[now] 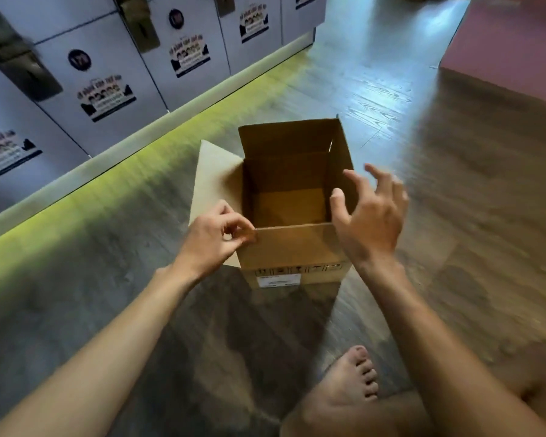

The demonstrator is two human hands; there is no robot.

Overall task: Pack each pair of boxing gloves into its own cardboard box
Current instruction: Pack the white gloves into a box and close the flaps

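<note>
Centrally in frame, cardboard box (293, 247) stands open on floor (454, 222), flaps up. Left grip (215, 234) pinches its near-left top corner. Right grip (369, 216) spread wide, holding nothing, beside right flap; contact unclear.

A gym locker room, a row of grey lockers (114, 77) along the wall, round number stickers (79, 60) and small posters (107, 96) on the doors, wood-look floor (454, 216), a big pink pad (511, 42) far off, a bare foot (344, 395)
</note>
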